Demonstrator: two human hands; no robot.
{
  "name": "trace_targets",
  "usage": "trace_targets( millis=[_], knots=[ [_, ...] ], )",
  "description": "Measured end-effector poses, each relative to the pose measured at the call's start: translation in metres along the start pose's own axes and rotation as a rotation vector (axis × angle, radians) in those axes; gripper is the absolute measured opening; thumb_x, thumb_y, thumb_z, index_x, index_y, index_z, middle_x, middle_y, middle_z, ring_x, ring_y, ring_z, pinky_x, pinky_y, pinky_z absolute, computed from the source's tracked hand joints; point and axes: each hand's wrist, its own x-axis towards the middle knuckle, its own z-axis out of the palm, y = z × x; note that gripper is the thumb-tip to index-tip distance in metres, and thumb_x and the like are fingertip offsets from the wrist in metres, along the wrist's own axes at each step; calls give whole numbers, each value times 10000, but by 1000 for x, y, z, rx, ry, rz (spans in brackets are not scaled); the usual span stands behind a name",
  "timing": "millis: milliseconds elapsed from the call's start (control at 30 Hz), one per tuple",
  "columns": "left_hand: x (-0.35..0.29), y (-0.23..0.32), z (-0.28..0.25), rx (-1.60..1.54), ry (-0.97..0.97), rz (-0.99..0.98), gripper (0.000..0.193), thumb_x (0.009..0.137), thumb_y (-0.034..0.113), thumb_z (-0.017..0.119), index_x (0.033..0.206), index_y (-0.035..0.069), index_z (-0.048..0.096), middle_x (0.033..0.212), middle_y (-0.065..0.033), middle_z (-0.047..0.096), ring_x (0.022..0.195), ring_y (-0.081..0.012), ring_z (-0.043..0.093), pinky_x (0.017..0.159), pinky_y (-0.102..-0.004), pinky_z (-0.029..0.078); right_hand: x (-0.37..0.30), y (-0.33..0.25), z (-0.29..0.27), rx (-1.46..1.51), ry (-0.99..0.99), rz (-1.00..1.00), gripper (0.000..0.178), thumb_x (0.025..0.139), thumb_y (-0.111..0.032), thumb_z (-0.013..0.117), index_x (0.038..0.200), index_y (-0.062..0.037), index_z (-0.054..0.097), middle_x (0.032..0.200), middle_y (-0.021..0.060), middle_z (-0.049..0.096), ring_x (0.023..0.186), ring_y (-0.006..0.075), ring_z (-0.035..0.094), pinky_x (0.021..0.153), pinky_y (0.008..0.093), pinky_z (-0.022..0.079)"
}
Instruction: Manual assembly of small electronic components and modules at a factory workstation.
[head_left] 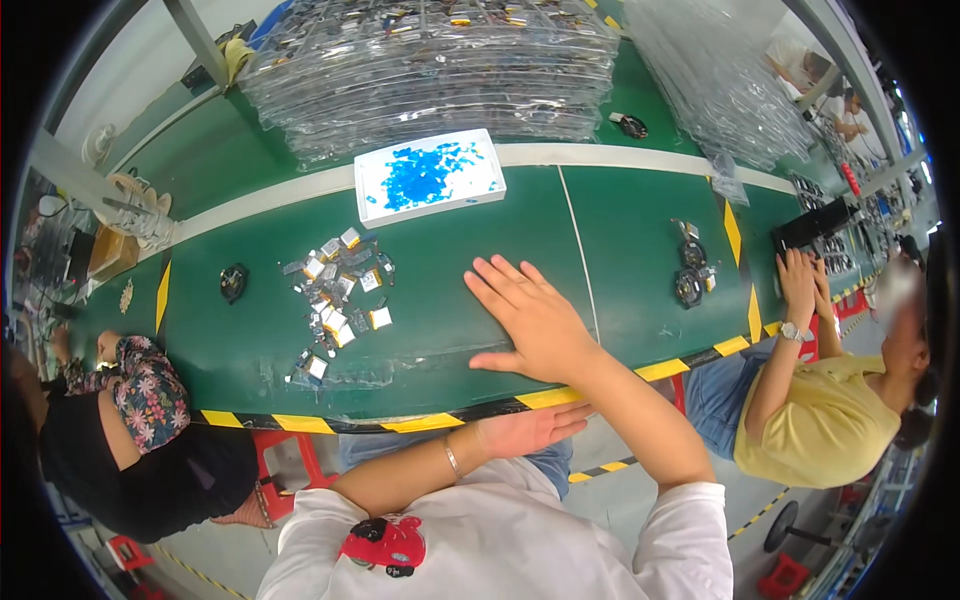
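Observation:
My right hand (525,318) lies palm down on the green table (470,240), fingers outstretched and nothing under them that I can see. Just below the striped table edge is my left hand (528,430), its palm turned up and fingers extended, holding nothing visible. A loose heap of small silver battery cells (345,285) with yellowish ends and dark attached parts spreads to the left of my right hand. Beyond that heap stands a shallow white tray (480,198) scattered with small bright blue pieces.
A round black watch-like part (233,283) lies at left; similar parts (690,287) lie at right. Stacked clear plastic trays (440,100) rise at the back. People in a floral sleeve (150,395) and a yellow shirt (815,425) sit on either side.

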Motion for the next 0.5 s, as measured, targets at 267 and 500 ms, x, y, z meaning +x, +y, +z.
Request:
trace_targets(
  millis=[267,500],
  knots=[
    [3,-6,-26,-59,-98,-88,562,983,366,303,1438,41,238,1501,-108,252,1402,-217,219,1158,-359,181,-43,-2,-13,2,-142,46,887,737,-535,651,1412,-56,333,1462,133,335,1351,319,313,1106,448,249],
    [31,-7,-26,96,-280,-50,541,983,351,306,1414,26,278,1445,-129,345,1370,-211,285,1157,-376,192,-106,6,-37,-60,-162,266,897,713,-521,668,1404,-46,350,1451,159,348,1338,338,335,1093,455,265]
  ],
)
